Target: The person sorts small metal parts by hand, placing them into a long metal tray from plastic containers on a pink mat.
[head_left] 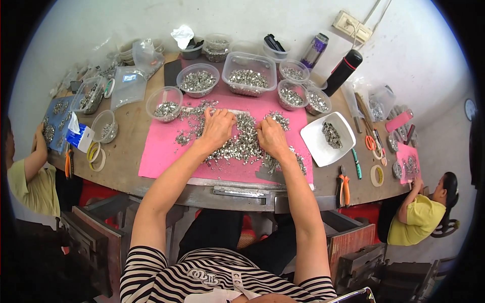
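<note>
A heap of small shiny metal pieces (233, 147) is spread over a pink mat (159, 156) in front of me. My left hand (218, 130) rests at the heap's upper left, fingers bent down among the pieces. On the heap's right side, my right hand (273, 134) has its fingers curled and touching the pieces. Both hands look closed, but what the fingertips pinch is hidden or too small to name. Smaller clusters of the same pieces lie around both hands.
Clear plastic tubs (249, 60) of pieces line the mat's far side. A white square dish (310, 139) holds darker pieces, right of the mat. Orange-handled pliers (344, 187) and yellow tape (377, 175) lie farther right. Co-workers in yellow tops (415, 222) sit at both ends.
</note>
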The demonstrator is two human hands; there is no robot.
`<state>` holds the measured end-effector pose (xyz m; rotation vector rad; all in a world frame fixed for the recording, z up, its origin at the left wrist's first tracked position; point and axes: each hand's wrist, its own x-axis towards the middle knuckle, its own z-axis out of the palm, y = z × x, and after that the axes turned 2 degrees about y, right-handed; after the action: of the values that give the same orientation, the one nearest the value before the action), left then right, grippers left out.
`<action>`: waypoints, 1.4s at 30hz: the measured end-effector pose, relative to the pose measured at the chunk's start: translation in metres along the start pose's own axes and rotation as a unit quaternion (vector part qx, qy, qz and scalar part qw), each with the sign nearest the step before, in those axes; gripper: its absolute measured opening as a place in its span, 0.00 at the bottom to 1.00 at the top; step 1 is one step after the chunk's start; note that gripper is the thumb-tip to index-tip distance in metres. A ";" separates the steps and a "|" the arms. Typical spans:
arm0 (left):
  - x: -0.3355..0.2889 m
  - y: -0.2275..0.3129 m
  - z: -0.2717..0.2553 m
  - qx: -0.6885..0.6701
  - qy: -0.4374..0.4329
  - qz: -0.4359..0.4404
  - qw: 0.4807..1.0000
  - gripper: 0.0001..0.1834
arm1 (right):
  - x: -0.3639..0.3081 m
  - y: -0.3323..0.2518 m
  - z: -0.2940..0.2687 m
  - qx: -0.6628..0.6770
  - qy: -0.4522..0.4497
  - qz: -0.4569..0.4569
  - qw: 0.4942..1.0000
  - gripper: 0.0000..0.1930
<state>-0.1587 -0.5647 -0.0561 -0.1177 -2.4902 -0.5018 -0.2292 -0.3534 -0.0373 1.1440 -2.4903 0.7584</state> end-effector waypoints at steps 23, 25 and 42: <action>-0.079 0.079 -0.048 -0.095 -0.084 0.080 0.989 0.05 | -0.051 -0.050 -0.062 0.051 -0.054 -0.038 0.997 0.04; -0.075 0.082 -0.049 -0.077 -0.083 0.093 0.989 0.06 | -0.075 -0.059 -0.065 0.054 -0.108 -0.062 0.991 0.05; -0.088 0.097 -0.067 -0.291 -0.120 -0.006 0.949 0.03 | -0.102 -0.077 -0.051 0.188 -0.058 0.008 0.980 0.07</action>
<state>-0.0320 -0.4982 -0.0237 -0.4152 -2.4916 -1.2839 -0.1031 -0.3037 -0.0172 1.3235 -2.5189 1.2412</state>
